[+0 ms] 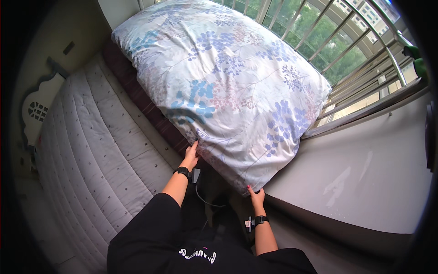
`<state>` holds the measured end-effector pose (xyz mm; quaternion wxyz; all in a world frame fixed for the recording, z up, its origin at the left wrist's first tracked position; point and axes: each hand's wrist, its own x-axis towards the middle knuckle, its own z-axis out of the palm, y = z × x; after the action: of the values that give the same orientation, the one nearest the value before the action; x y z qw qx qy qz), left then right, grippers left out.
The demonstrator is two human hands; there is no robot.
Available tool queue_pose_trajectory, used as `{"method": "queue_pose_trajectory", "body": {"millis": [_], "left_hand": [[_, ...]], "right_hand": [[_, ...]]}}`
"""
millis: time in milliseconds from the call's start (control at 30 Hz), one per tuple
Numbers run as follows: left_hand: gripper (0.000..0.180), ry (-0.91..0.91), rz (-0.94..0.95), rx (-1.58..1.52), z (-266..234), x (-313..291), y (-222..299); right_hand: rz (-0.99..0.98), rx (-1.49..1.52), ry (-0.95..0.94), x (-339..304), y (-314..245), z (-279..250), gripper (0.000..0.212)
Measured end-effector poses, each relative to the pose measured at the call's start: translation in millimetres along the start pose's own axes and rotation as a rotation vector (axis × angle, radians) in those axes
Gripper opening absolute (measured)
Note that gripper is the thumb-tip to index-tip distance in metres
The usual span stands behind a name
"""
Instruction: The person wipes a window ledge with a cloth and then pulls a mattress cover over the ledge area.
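A floral duvet [246, 73], white with blue, teal and pink leaf prints, lies spread in a thick, rounded heap in front of me. My left hand [191, 155] is closed on its near left edge, with the thumb on top. At the near corner, my right hand [257, 197] grips the duvet too, thumb up and the other fingers mostly hidden beneath. Wrinkles run across the cloth between the two hands. What lies under the duvet is largely hidden; a dark maroon cloth [150, 102] shows along its left side.
To the left is a grey quilted bed [100, 150] with a pale headboard [40, 109]. Metal railings [340, 27] stand before the window at the back and right. A white ledge [356, 182] juts out at right. A thin cable [203, 199] hangs from my left wrist's device.
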<state>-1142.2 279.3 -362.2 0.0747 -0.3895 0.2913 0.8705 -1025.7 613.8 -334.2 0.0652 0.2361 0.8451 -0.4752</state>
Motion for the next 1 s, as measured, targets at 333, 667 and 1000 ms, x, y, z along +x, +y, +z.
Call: {"method": "queue_pose_trajectory", "body": {"millis": [333,667,1000], "left_hand": [[0.029,0.388,0.35,0.382,3,22,17],[0.036,0.371,0.458,0.814,-15,24,12],[0.025,0.198,0.377,0.798,-41,-8,14]], "right_hand": [[0.148,0.791,-0.194,-21,-6,1,0.027],[0.316,0.655,-0.326,-39,-28,-19,0.02],[0.37,0.646,-0.223,-28,3,8,0.016]]}}
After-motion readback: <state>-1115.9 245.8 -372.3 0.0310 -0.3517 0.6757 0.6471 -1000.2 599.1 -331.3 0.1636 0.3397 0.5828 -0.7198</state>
